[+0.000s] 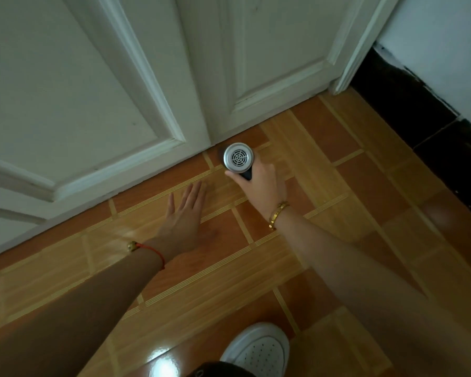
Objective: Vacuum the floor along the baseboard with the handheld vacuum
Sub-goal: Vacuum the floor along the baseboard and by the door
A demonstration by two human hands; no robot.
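Observation:
My right hand (264, 183) grips the dark handle of the handheld vacuum (238, 158). Its round silver rear grille faces me, and its nose points down at the floor by the bottom edge of the white double doors (147, 161); the nozzle itself is hidden behind the body. To the left, my left hand (184, 213) hovers open and flat just above the orange tiled floor (337, 148), fingers spread toward the doors, holding nothing. A dark baseboard (408, 104) runs along the white wall at the right.
The white door frame (348, 69) meets the dark baseboard at the upper right. My white shoe (259, 349) stands on the tiles at the bottom centre. Glossy tiles stretch out to the right and left of my arms.

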